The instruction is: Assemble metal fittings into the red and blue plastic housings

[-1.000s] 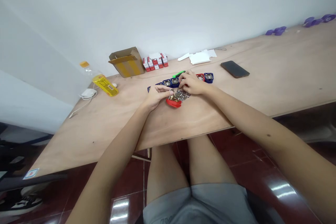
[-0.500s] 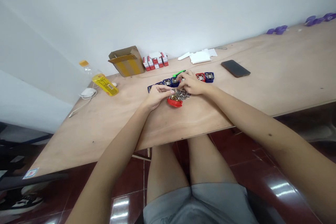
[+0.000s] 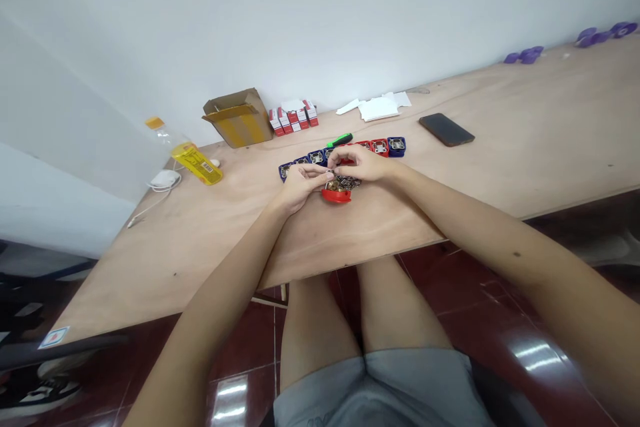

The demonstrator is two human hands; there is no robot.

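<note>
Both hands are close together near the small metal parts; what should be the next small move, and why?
Perhaps a slight fingertip adjustment by the right hand, with the left hand steady: their fingertips are close together beside the metal parts and the red case, though any piece between them is too small to make out. The green-handled tool lies beyond them, unheld.

Two hands (image 3: 296, 187), one phone (image 3: 447, 130)

- On the table (image 3: 210, 240), the bottle (image 3: 197, 161) was left of the carton (image 3: 246, 128).
- The phone (image 3: 447, 130) lay right of the case row (image 3: 380, 147).
- Metal parts (image 3: 349, 183) lay before the row.
</note>
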